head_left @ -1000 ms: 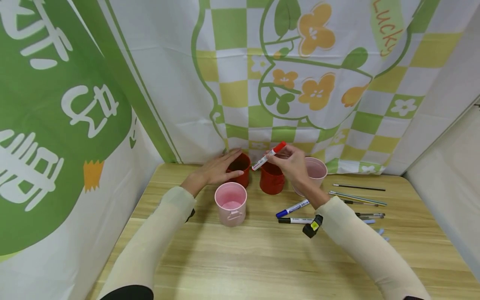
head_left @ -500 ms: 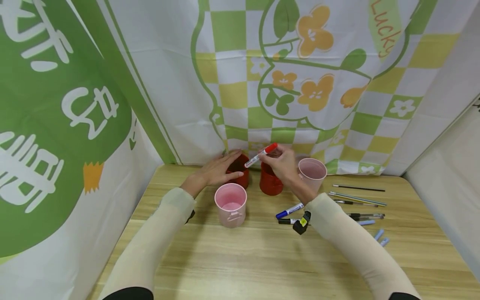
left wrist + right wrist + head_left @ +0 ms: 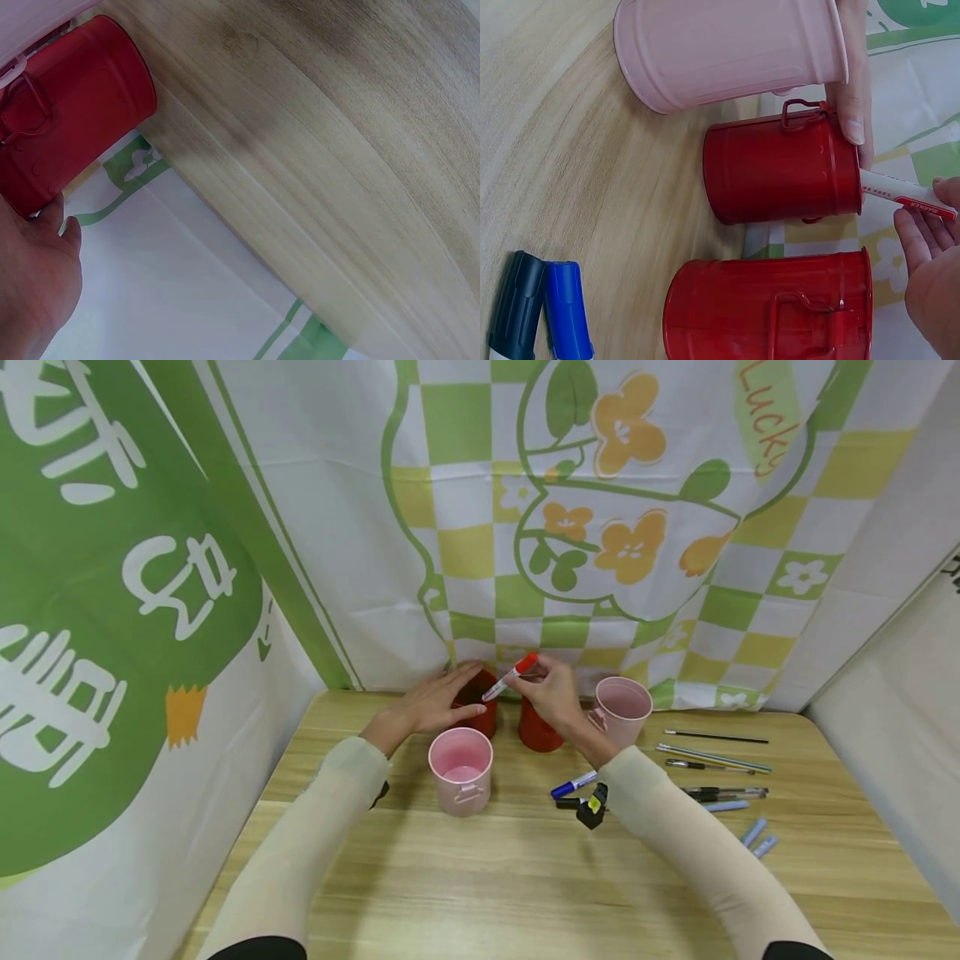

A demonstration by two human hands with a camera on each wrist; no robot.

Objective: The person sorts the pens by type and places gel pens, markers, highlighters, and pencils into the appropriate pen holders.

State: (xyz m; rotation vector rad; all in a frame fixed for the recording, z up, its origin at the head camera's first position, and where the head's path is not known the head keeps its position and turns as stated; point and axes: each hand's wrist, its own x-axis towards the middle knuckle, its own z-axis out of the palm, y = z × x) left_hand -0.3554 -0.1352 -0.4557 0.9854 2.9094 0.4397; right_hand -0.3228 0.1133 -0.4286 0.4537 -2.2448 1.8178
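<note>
My left hand (image 3: 426, 704) holds the left small red bucket (image 3: 486, 723) at its rim, thumb toward the front and fingers toward the back. My right hand (image 3: 553, 697) pinches a red-capped marker (image 3: 510, 677) by its capped end. The marker's lower end is at the mouth of that bucket; the right wrist view shows the white barrel (image 3: 885, 184) reaching the rim. A second red bucket (image 3: 538, 733) stands under my right hand, partly hidden by it. A pink bucket (image 3: 462, 793) stands in front of my left hand.
Another pink bucket (image 3: 624, 718) stands right of my right hand. Blue-capped (image 3: 573, 785) and black-capped (image 3: 567, 803) markers lie near the right wrist. Several pens, pencils (image 3: 712, 757) and light-blue sticks (image 3: 753, 832) lie at the right. A patterned cloth (image 3: 465, 552) hangs behind the table.
My right hand has moved left with the marker, from above the second red bucket to the left one, lowering the marker's end to its mouth. The left hand stays in place.
</note>
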